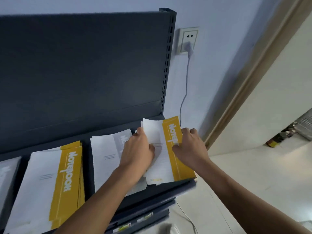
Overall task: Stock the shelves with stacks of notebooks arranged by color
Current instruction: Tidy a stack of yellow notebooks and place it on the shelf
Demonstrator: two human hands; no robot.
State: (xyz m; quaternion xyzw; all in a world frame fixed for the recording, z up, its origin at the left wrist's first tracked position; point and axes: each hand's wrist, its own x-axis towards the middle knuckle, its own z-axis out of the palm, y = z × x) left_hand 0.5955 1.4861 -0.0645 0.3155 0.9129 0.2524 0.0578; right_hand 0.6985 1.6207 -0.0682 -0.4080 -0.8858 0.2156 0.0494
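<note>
A stack of white notebooks with a yellow band (pixel 166 163) lies at the right end of the dark shelf (pixel 108 132). My left hand (pixel 137 150) grips the stack's left edge, and my right hand (pixel 190 143) holds its right, yellow edge. To the left lies a grey-banded stack (pixel 108 154), partly under my left arm. Further left sits another yellow-banded stack (pixel 50 186). A grey-banded stack (pixel 6 174) shows at the far left edge.
The shelf's dark back panel (pixel 81 65) rises behind the stacks, with a slotted upright (pixel 167 65) at its right. A wall socket with plug and cable (pixel 188 42) is beside it. Lower shelves (pixel 141 217) stick out below. A door frame (pixel 249 73) stands at right.
</note>
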